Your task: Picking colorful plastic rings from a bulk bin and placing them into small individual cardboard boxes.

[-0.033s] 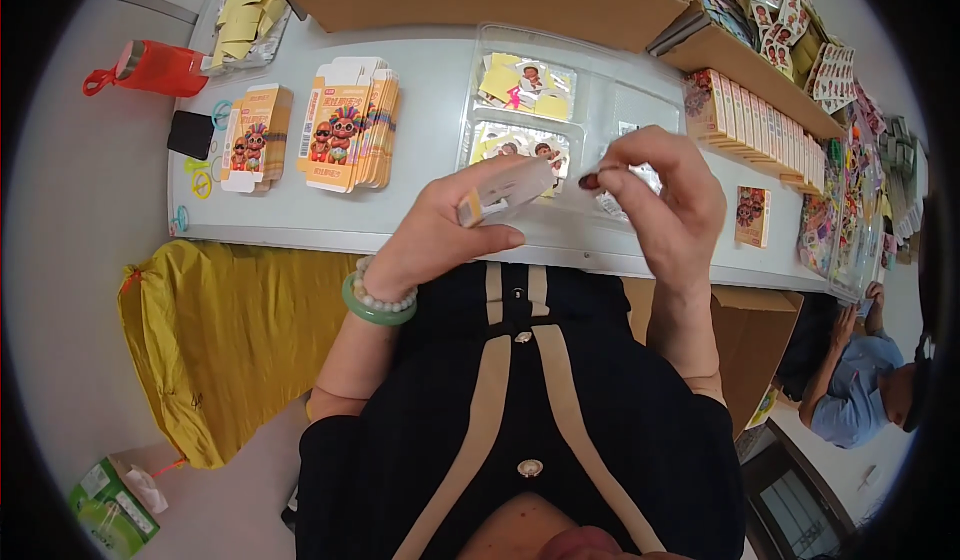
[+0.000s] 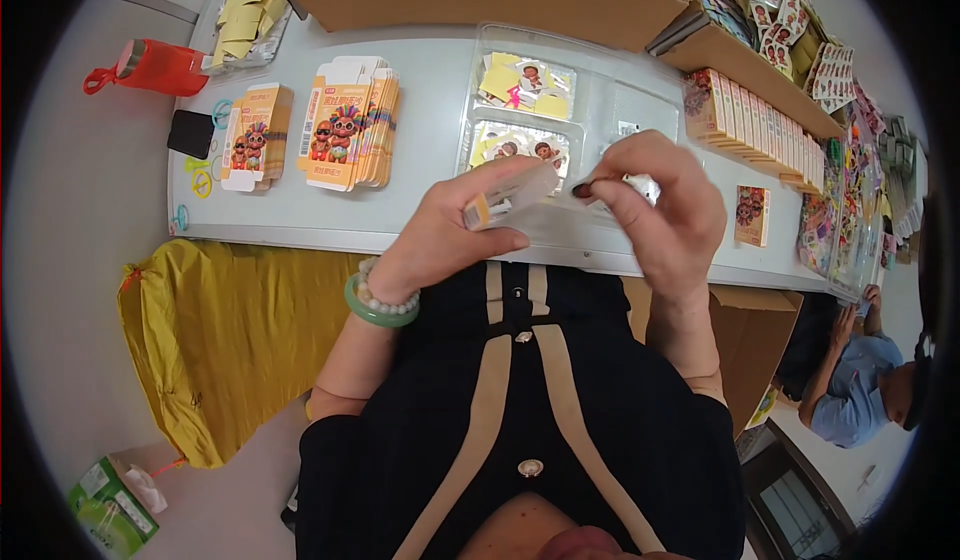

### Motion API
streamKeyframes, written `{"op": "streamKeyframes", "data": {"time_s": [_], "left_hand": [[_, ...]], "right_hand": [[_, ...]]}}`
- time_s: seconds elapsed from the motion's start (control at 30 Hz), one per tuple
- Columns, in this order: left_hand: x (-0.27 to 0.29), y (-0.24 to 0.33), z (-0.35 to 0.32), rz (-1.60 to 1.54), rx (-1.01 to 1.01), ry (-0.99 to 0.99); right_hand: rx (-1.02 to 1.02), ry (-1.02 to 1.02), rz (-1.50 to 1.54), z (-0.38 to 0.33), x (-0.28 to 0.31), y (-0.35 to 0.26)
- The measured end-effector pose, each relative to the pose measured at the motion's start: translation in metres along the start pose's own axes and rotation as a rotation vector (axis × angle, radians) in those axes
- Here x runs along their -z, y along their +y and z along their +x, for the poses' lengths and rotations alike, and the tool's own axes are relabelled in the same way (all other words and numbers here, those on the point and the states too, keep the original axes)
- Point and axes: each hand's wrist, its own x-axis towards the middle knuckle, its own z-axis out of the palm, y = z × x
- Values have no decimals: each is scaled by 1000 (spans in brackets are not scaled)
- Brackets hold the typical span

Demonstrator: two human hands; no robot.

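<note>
My left hand (image 2: pixel 450 220) is closed around a small orange-and-white carton (image 2: pixel 490 210), its pale end flap pointing right. Close to that flap, thumb and fingers of my right hand (image 2: pixel 665 210) pinch a small dark piece (image 2: pixel 582 190) whose kind I cannot make out. Beyond both hands lies a clear plastic tray (image 2: pixel 625 45) with compartments. Inside it are printed sticker sheets (image 2: pixel 530 78) and yellow papers (image 2: pixel 497 85). A silvery packet (image 2: pixel 645 188) shows partly behind my right hand.
Two stacks of flat orange cartons (image 2: pixel 350 125) (image 2: pixel 255 140) stand left. A row of filled cartons (image 2: pixel 750 120) and a single carton (image 2: pixel 752 217) are right. Cardboard boxes (image 2: pixel 480 2) line the back. A phone (image 2: pixel 190 135) and red bottle (image 2: pixel 160 68) lie far left. Another person (image 2: pixel 860 390) sits right.
My right hand has shifted slightly left, bringing the dark piece nearer to the carton. More of the silvery packet shows behind it. My left hand has barely moved.
</note>
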Motion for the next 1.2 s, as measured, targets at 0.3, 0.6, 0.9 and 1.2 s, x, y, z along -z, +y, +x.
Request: {"op": "streamKeyframes", "data": {"time_s": [0.3,0.6,0.9,1.2], "left_hand": [[-14,-10,-13,146,-166,-1],[-14,-17,-22,-217,43,-115],[-13,-30,-29,-296,43,-126],[-24,-61,-50,-284,185,-183]], "right_hand": [[542,-235,-502,-16,-23,-4],[526,-440,-558,-22,-35,-17],[33,-201,-365,-33,-14,-6],[-835,-336,472,-69,-24,24]]}}
